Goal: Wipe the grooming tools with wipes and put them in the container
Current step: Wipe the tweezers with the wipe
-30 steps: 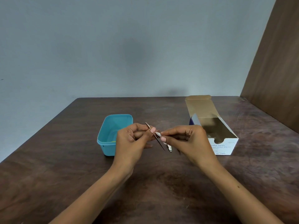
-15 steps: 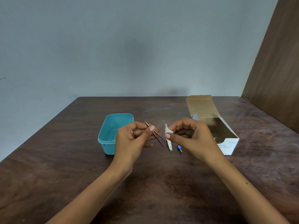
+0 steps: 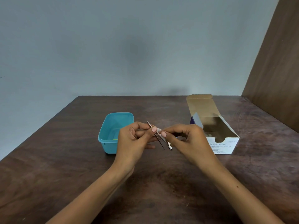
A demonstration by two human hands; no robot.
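Your left hand point(image 3: 134, 139) pinches the tweezers point(image 3: 156, 135) while your right hand point(image 3: 186, 139) pinches the wipe point(image 3: 159, 131) against them. Squeeze loosely and they'll probably slip onto the nail clipper point(image 3: 169, 145).

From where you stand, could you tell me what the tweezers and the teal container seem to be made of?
Tweezers: apparently metal, thin, with a dull sheen. Teal container: likely plastic, smooth, uniformly coloured, with a moulded rim.
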